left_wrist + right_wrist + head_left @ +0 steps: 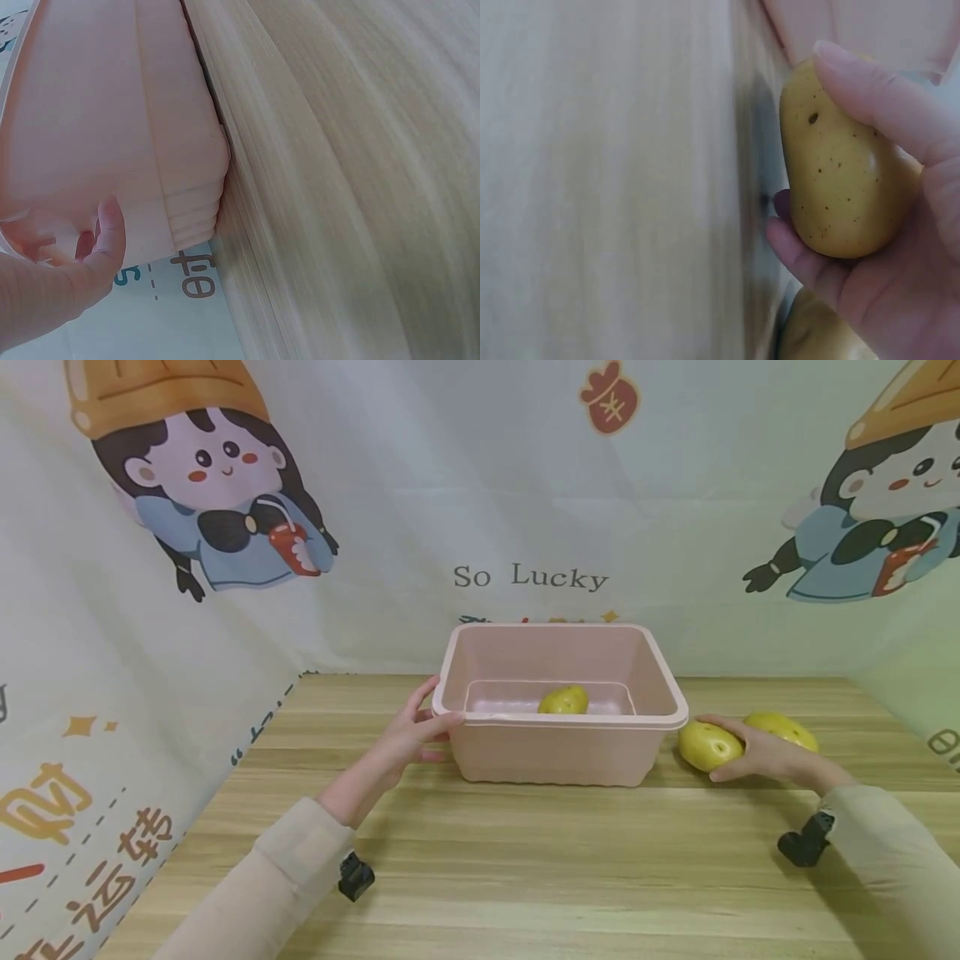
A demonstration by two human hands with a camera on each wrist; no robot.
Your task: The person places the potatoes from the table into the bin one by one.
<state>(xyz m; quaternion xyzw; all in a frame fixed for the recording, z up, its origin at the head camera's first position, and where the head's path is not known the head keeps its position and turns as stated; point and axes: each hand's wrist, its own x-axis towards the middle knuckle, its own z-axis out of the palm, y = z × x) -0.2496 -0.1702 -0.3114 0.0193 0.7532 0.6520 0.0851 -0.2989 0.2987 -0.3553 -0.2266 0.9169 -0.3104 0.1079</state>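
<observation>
A pink plastic bin [555, 752] stands on the table with one yellow potato [564, 700] inside. My left hand [408, 737] grips the bin's left end, thumb on the front corner of the rim; the left wrist view shows that hand [71, 281] at the bin wall [90, 112]. To the right of the bin, my right hand [757, 756] holds a second yellow potato [707, 746]. In the right wrist view, thumb and fingers go round this speckled potato [847, 165]. Another potato [783, 729] lies just behind the right hand, partly covered by it.
The wood-grain table [525, 868] reaches back to a printed cloth [390, 510] that hangs behind and along the left side. A black wrist camera [356, 876] sits at the left cuff, another camera [807, 841] at the right cuff.
</observation>
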